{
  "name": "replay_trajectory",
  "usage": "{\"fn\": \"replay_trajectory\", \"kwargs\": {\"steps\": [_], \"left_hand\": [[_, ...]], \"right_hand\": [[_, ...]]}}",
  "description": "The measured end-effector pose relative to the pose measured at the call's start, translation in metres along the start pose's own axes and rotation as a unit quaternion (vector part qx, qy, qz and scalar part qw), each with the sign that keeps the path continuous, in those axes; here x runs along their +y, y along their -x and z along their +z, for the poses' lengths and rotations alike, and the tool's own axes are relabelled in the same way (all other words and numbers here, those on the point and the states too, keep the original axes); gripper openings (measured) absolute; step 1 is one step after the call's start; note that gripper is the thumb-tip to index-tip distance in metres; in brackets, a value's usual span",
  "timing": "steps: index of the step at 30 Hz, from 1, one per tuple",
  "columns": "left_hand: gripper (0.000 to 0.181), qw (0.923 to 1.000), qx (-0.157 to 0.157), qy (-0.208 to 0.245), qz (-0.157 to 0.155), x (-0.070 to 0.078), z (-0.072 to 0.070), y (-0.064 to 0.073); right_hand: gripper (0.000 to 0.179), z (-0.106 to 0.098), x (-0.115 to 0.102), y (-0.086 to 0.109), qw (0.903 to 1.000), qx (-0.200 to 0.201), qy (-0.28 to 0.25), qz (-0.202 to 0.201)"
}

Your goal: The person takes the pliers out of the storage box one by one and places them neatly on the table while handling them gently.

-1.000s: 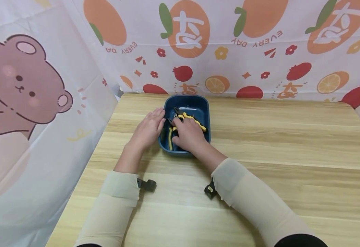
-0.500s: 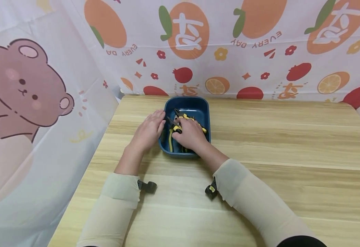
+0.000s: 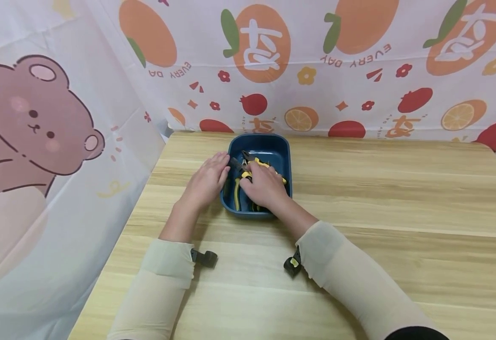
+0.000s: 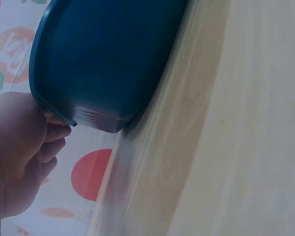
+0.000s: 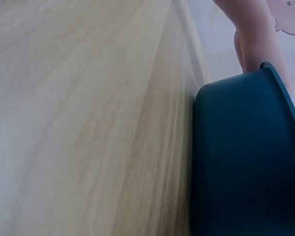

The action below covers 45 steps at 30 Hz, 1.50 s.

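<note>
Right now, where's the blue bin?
In the head view, the blue bin is on the wooden table, left of centre near the far edge; the left hand rests at its left rim, the right hand reaches inside.

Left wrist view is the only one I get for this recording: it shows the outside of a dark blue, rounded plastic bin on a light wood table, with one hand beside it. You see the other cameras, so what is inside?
Observer: The dark blue, rounded plastic bin holds hand tools with yellow-and-black handles.
Reviewer: I can't find the other hand anywhere. Where is it?
Observer: The head view has it: the person's bare right hand is inside the bin, gripping one pair of pliers among those tools.
Reviewer: Do the tools cover the whole bottom?
Observer: No, the bin's glossy blue floor shows past them at the far end.
</note>
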<state>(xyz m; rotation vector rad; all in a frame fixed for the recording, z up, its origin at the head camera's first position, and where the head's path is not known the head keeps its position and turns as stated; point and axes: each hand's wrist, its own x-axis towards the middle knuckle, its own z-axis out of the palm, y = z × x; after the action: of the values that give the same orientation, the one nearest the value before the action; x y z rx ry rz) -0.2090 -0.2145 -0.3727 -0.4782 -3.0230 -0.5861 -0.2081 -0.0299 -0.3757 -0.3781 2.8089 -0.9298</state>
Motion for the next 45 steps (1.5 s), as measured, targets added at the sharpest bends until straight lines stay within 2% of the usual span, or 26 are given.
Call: {"fn": "replay_trajectory", "kwargs": {"steps": [7,14,21,24,27,32,38,45], "left_hand": [[0.05,1.0,-0.001,0.006,0.0,0.002,0.002,0.0],[0.049,1.0,0.002,0.003,0.001,0.004,0.005,0.001],[0.047,0.9997,0.02,-0.004,0.016,0.002,0.005,0.003],[0.047,0.9996,0.024,-0.004,0.014,0.001,0.004,0.004],[0.047,0.9996,0.026,-0.006,0.013,0.001,0.003,0.003],[0.047,0.9996,0.027,-0.005,0.01,-0.001,0.002,0.003],[0.047,0.9996,0.026,-0.007,0.006,-0.001,0.002,0.003],[0.047,0.9998,0.02,-0.006,0.002,0.001,0.0,0.002]], "right_hand": [[0.044,-0.003,0.001,0.006,0.9989,0.024,-0.04,-0.004],[0.055,-0.011,-0.001,0.016,0.9862,0.064,-0.15,-0.026],[0.066,-0.04,-0.002,0.026,0.9775,0.094,-0.168,-0.086],[0.067,-0.056,0.003,0.03,0.9712,0.112,-0.188,-0.094],[0.068,-0.068,0.014,0.034,0.9653,0.124,-0.214,-0.083],[0.068,-0.077,0.043,0.037,0.9647,0.146,-0.216,-0.038],[0.065,-0.073,0.075,0.035,0.9696,0.157,-0.187,0.009],[0.07,-0.062,0.097,0.032,0.9727,0.163,-0.159,0.045]]}}
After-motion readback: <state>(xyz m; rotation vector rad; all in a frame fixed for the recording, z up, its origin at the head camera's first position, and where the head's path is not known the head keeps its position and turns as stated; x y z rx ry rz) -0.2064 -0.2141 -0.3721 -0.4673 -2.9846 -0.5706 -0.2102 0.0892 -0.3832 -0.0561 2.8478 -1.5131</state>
